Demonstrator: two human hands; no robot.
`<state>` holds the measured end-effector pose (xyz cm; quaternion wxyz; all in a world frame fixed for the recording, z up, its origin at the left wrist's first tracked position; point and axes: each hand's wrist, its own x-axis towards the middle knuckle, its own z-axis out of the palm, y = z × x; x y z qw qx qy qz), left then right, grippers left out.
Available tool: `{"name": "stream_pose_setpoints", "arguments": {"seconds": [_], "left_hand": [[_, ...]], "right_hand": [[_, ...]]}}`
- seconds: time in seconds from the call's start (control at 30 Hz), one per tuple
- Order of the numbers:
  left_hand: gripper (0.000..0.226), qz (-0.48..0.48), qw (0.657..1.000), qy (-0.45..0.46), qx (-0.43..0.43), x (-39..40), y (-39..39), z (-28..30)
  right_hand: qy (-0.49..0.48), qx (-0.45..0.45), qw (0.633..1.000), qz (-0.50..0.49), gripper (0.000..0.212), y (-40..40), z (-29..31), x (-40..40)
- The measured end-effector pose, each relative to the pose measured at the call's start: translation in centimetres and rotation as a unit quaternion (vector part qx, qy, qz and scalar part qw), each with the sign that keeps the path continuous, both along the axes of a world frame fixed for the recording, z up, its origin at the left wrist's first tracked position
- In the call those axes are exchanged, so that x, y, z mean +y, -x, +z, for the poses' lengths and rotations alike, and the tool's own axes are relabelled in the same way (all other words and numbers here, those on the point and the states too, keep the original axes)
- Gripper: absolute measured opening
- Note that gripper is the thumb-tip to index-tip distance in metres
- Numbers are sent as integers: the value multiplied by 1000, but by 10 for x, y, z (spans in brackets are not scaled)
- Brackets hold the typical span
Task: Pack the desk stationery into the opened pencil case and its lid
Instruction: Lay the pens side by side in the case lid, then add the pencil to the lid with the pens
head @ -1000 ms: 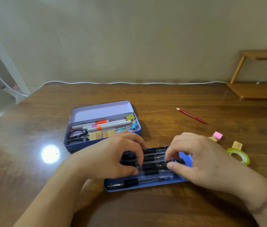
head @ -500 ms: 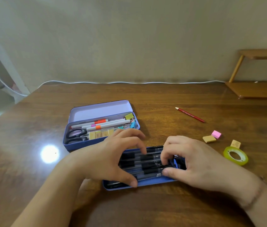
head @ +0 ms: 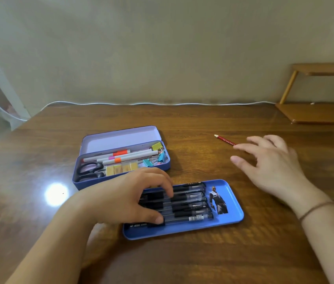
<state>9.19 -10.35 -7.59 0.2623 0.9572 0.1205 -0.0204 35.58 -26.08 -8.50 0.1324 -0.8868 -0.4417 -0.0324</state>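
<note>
The blue lid [head: 234,219] lies open side up in front of me, with several black pens [head: 190,203] side by side in it. My left hand [head: 125,199] spans the pens' left ends, fingers on top and thumb against the nearest pen. Behind it stands the blue pencil case [head: 84,184], holding scissors [head: 89,171], markers [head: 121,155], binder clips [head: 157,156] and small yellow blocks [head: 121,168]. My right hand [head: 272,167] hovers open to the right of the lid, fingertips almost at the red pencil [head: 224,139] on the desk.
A low wooden shelf [head: 321,111] stands at the back right corner of the desk. A white cable [head: 141,103] runs along the wall edge. A bright lamp glare [head: 55,193] shows on the wood at the left.
My right hand has let go of the pens and swung right and back toward the red pencil, covering the erasers and tape roll. My left hand stays on the pens.
</note>
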Motion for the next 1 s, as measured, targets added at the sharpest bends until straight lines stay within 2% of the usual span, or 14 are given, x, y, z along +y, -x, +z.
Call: {"name": "stream_pose_setpoints", "arguments": {"seconds": [0.07, 0.13, 0.27, 0.37, 0.57, 0.67, 0.77, 0.83, 0.87, 0.93, 1.0], "left_hand": [[36, 0, 1000, 0, 0, 0, 0, 0], [35, 1, 1000, -1, 2, 1, 0, 0], [37, 4, 1000, -1, 0, 1, 0, -1], [39, 7, 1000, 1, 1, 2, 0, -2], [40, 10, 1000, 7, 0, 5, 0, -4], [40, 10, 1000, 9, 3, 5, 0, -4], [40, 13, 1000, 12, 4, 5, 0, -3], [40, 14, 1000, 14, 3, 5, 0, -3], [40, 15, 1000, 16, 2, 5, 0, -3], [40, 16, 1000, 22, -1, 5, 0, -3], [40, 18, 1000, 25, -1, 5, 0, -4]], "right_hand": [[70, 58, 995, -40, 52, -9, -5, 4], [75, 75, 993, -41, 52, -9, -9, 8], [31, -25, 998, -40, 32, 0, -5, 12], [-34, -43, 997, -49, 17, 6, -4, 13], [-87, -51, 994, -52, 31, 9, -9, 13], [-82, -31, 995, -47, 39, 11, -8, 14], [-49, -52, 996, -51, 33, 12, -9, 15], [-83, -57, 994, -31, 24, 13, -8, 13], [-119, -33, 992, -1, 18, 14, -5, 9], [-166, 85, 976, 112, 15, 18, 7, -3], [-105, 208, 939, 251, 17, 34, 19, -14]]}}
